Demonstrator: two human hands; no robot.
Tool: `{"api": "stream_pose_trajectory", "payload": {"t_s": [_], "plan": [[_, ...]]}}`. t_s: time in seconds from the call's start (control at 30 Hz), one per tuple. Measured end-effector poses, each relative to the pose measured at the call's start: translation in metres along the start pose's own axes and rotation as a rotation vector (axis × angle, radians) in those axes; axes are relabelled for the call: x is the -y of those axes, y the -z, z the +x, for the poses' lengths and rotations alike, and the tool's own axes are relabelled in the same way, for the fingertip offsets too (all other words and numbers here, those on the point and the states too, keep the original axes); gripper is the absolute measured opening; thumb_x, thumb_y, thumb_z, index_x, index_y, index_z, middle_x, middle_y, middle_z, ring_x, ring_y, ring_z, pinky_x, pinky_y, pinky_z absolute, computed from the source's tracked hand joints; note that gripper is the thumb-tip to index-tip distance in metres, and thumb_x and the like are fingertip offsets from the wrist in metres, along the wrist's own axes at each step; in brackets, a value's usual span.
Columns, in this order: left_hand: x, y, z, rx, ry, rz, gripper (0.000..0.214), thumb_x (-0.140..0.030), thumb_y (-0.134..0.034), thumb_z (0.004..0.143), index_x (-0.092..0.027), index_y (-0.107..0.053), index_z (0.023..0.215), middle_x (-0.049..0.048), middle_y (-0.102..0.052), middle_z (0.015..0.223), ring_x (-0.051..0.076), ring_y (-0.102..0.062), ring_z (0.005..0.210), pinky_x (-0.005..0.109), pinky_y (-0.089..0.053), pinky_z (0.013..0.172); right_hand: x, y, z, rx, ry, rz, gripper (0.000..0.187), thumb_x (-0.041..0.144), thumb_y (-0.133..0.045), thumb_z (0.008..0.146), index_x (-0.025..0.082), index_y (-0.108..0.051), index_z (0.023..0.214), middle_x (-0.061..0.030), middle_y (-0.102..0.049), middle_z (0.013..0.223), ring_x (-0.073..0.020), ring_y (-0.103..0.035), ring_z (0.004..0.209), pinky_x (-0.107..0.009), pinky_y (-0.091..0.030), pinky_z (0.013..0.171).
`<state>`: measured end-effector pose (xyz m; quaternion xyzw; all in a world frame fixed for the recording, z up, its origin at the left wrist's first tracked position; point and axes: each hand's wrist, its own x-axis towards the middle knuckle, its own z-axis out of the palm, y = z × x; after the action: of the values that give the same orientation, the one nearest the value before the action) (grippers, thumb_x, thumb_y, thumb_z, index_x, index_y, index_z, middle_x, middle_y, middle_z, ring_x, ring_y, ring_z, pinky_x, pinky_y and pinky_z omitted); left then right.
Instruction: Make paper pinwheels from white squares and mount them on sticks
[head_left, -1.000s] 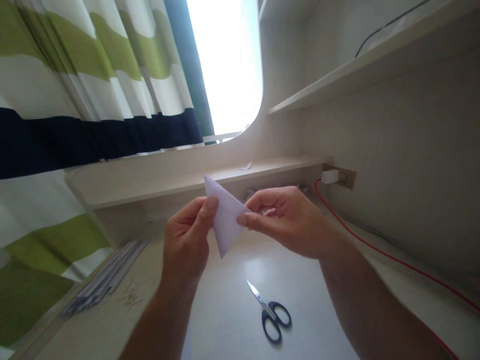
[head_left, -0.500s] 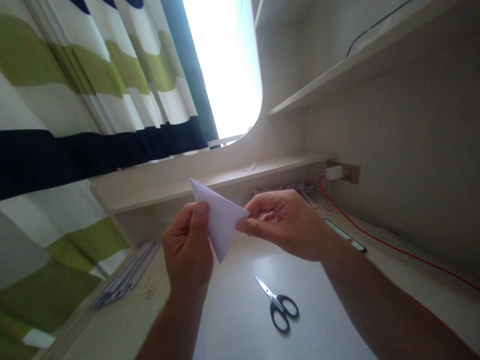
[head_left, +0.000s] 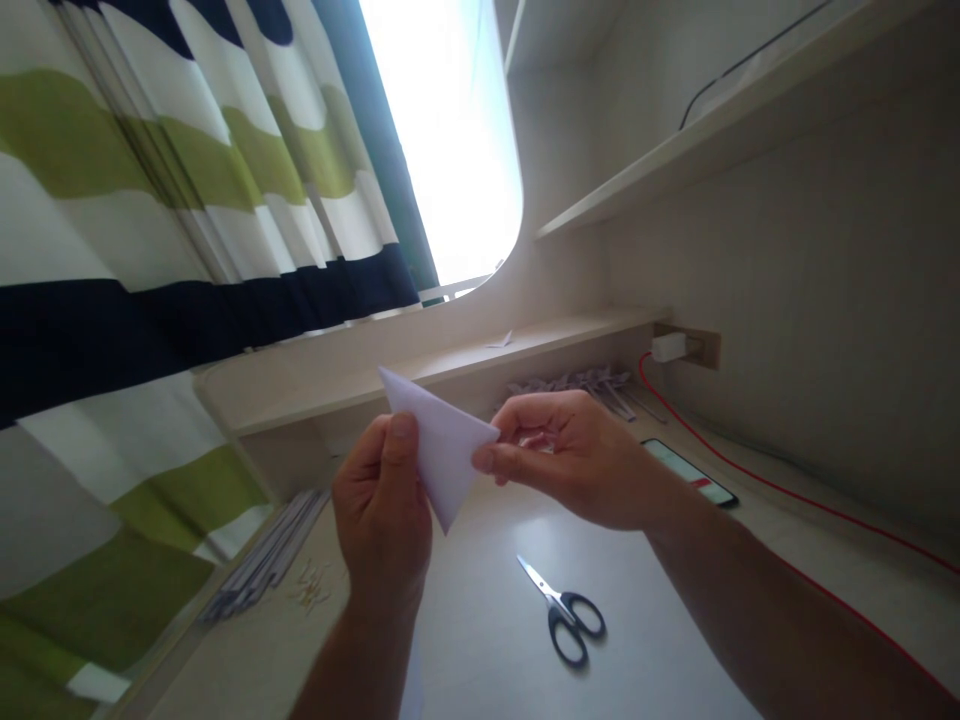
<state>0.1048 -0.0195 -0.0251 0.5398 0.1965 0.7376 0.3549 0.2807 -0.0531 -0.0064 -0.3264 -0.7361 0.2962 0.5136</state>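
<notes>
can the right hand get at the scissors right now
Probably yes: the scissors lie uncovered on the desk, nearer the person than the right hand, which pinches a corner of the folded paper and would likely have to let go first.

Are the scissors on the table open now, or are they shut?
Shut. The scissors lie with their blades together, ending in one narrow point, with no gap visible between them.

Left hand (head_left: 384, 500) pinches folded white paper (head_left: 450, 450) along its left side; right hand (head_left: 566, 455) grips its right corner, thumb in front. Paper is held above desk (head_left: 480, 640). Black-handled scissors (head_left: 562, 612) lie below, blades shut. Phone (head_left: 690, 473) beside right wrist. Thin strips (head_left: 266, 560) at left, near small scraps (head_left: 310, 585).
</notes>
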Motion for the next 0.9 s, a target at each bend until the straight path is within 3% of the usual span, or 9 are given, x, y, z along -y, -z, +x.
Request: {"api": "stream_pose_trajectory", "payload": {"t_s": [0.37, 0.57, 0.9], "plan": [[0.002, 0.001, 0.0, -0.015, -0.029, 0.087, 0.042, -0.042, -0.069, 0.096, -0.02, -0.052, 0.065, -0.0068, -0.044, 0.052, 0.008, -0.035, 0.043, 0.022, -0.026, 0.039, -0.004, -0.003, 0.001, 0.043, 0.003, 0.024, 0.028, 0.043, -0.074, 0.095, 0.016, -0.077, 0.089, -0.0035, -0.075, 0.081, -0.0159, -0.069, 0.073, -0.028, -0.053, 0.069], [0.002, 0.0, 0.001, -0.025, -0.011, 0.092, 0.044, -0.046, -0.074, 0.092, -0.02, -0.052, 0.064, -0.0064, -0.044, 0.052, 0.008, -0.034, 0.043, 0.023, -0.024, 0.038, -0.005, -0.005, 0.002, 0.053, 0.013, 0.038, 0.028, 0.042, -0.073, 0.096, 0.016, -0.077, 0.087, -0.0034, -0.075, 0.081, -0.0147, -0.069, 0.074, -0.027, -0.054, 0.069], [0.02, 0.011, 0.013, 0.091, -0.01, 0.141, 0.044, -0.042, -0.074, 0.093, -0.02, -0.052, 0.062, -0.0057, -0.039, 0.056, 0.01, -0.03, 0.049, 0.027, -0.021, 0.044, -0.022, -0.004, 0.012, 0.05, 0.021, 0.075, 0.026, 0.038, -0.073, 0.094, 0.014, -0.074, 0.084, -0.0029, -0.074, 0.078, -0.0136, -0.069, 0.071, -0.025, -0.054, 0.066]]}}
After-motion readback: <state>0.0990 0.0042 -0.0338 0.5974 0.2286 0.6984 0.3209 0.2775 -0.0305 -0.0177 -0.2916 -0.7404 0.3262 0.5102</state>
